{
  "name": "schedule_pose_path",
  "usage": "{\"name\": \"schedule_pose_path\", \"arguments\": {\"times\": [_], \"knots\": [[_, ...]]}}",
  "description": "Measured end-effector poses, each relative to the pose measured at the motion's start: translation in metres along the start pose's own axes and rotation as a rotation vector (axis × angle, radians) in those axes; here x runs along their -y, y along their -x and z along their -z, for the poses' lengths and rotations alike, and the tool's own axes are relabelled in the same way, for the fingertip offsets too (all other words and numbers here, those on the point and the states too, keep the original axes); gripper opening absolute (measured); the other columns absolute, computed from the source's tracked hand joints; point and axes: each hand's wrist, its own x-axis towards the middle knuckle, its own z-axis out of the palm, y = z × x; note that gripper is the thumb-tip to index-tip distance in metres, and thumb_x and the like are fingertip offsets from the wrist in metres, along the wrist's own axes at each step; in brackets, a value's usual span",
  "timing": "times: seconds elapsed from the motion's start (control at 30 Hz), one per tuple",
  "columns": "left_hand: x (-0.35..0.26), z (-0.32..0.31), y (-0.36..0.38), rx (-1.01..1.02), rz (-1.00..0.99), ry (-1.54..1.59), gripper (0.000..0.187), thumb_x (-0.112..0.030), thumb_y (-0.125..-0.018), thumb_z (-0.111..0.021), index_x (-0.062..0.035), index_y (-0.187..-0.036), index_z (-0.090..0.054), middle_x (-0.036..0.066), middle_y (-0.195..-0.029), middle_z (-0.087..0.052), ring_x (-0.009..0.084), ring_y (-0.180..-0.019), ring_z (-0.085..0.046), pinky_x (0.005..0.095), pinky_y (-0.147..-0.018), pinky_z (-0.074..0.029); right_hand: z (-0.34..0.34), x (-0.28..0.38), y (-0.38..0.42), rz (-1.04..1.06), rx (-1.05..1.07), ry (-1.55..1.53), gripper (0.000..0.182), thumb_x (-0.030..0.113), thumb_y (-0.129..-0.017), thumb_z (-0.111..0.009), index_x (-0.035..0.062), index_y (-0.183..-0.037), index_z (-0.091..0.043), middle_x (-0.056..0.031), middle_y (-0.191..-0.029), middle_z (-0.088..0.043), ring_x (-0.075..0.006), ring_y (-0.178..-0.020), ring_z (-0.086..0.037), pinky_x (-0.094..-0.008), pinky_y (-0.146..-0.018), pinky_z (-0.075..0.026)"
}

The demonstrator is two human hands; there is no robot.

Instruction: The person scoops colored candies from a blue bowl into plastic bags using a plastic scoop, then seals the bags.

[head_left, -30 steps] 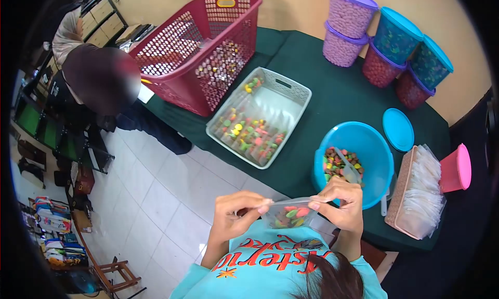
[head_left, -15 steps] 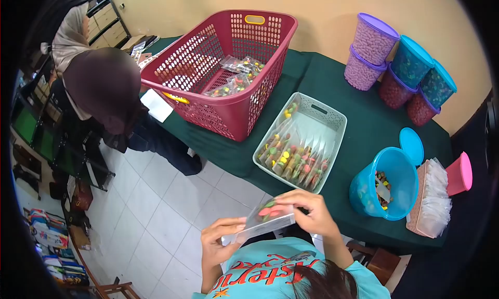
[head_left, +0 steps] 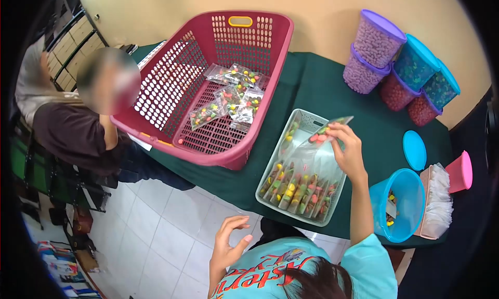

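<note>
My right hand [head_left: 347,151] pinches the top of a clear bag of colourful candies [head_left: 321,136] over the far part of a pale green tray [head_left: 265,187]. Filled bags [head_left: 299,195] stand in a row in the near part of the tray, and another leans at its left side. My left hand [head_left: 228,242] is in front of my body, nearest the tray's front edge, with its fingers apart and nothing in it.
A maroon basket [head_left: 236,156] holding several candy bags stands left of the tray. To the right are a blue tub [head_left: 410,195], its lid [head_left: 414,150], a box of empty bags [head_left: 438,195], a pink cup [head_left: 460,171] and stacked candy tubs [head_left: 416,60]. A person [head_left: 67,135] stands at left.
My right hand has moved the candy bag from in front of my body to over the tray. My left hand has let go of it. The person at left has shifted and raised an arm.
</note>
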Motion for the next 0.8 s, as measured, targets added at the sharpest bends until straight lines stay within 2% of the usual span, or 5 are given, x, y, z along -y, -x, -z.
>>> {"name": "schedule_pose_path", "arguments": {"times": [0.2,0.43,0.67,0.77,0.8], "knots": [[0.011,0.007,-0.052,0.085,0.040,-0.104,0.037,-0.003,-0.071,-0.063,-0.0024,-0.107,-0.053,0.014,-0.105,-0.053,0.0211,-0.086,-0.055,0.0304,-0.078,-0.043,-0.020,-0.019,-0.039,0.039,0.246,-0.021,0.014,-0.003,-0.071,-0.056,0.0017,-0.083,-0.059,-0.0096,-0.094,-0.058,-0.0270,-0.089,-0.054,-0.0342,-0.078,-0.043],[0.022,0.006,-0.085,0.160,0.101,-0.107,0.035,-0.003,-0.071,-0.061,-0.0019,-0.105,-0.053,0.014,-0.104,-0.053,0.0214,-0.087,-0.055,0.0314,-0.078,-0.043,-0.032,-0.032,-0.049,-0.046,0.352,-0.015,0.012,-0.003,-0.071,-0.056,0.0017,-0.081,-0.059,-0.0092,-0.094,-0.058,-0.0267,-0.089,-0.054,-0.0347,-0.076,-0.044],[0.039,0.010,-0.110,0.411,0.101,-0.093,0.035,-0.004,-0.073,-0.061,-0.0022,-0.106,-0.051,0.012,-0.103,-0.053,0.0187,-0.087,-0.055,0.0295,-0.079,-0.042,-0.073,-0.058,-0.034,-0.034,0.451,0.074,0.013,-0.001,-0.069,-0.056,0.0028,-0.081,-0.061,-0.0093,-0.094,-0.057,-0.0275,-0.089,-0.054,-0.0347,-0.075,-0.046],[0.049,0.012,-0.122,0.633,0.065,-0.109,0.037,-0.016,-0.080,-0.057,-0.0054,-0.114,-0.047,0.011,-0.110,-0.048,0.0235,-0.103,-0.047,0.0321,-0.089,-0.036,-0.098,-0.075,-0.024,0.000,0.506,0.121,0.011,0.001,-0.070,-0.055,0.0036,-0.079,-0.061,-0.0086,-0.092,-0.057,-0.0276,-0.088,-0.054,-0.0351,-0.074,-0.047],[0.047,0.013,-0.126,0.654,0.041,-0.113,0.037,-0.016,-0.080,-0.057,-0.0054,-0.114,-0.047,0.011,-0.110,-0.048,0.0235,-0.103,-0.047,0.0321,-0.089,-0.036,-0.102,-0.072,-0.022,-0.012,0.527,0.147,0.011,0.002,-0.070,-0.055,0.0038,-0.078,-0.062,-0.0081,-0.091,-0.056,-0.0273,-0.089,-0.054,-0.0356,-0.074,-0.047]]}}
